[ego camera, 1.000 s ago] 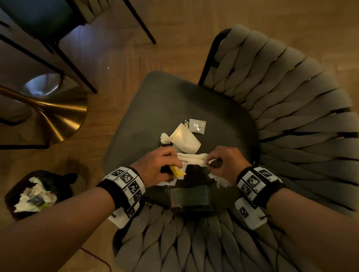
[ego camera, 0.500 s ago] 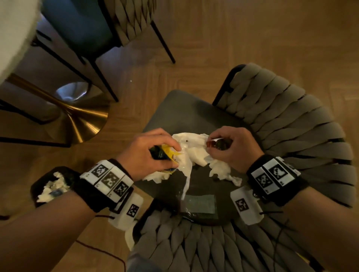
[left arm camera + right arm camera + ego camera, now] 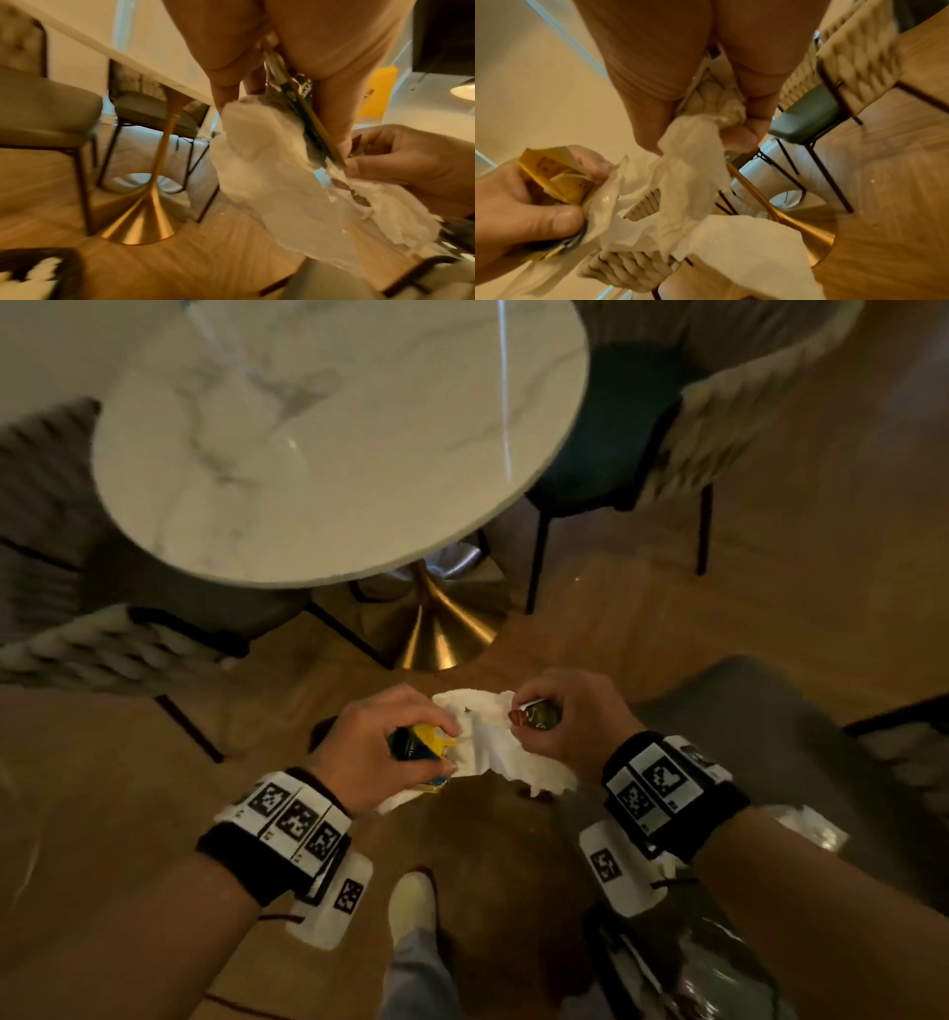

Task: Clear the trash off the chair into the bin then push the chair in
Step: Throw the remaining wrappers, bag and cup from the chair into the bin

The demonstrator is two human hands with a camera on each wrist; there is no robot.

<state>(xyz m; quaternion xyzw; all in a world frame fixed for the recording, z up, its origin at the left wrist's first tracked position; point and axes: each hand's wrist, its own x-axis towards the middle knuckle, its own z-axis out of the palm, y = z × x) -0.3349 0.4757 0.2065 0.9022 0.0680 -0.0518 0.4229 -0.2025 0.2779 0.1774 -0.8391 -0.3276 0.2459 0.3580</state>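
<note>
The bin (image 3: 38, 272) is cut off by the frame's lower left corner and blurred; its contents read only as white patches. The chair (image 3: 770, 711) runs off the right edge, motion-blurred. The left hand (image 3: 390, 747) covers most of the yellow wrapper (image 3: 429, 737). The wrapper print is illegible.
</note>
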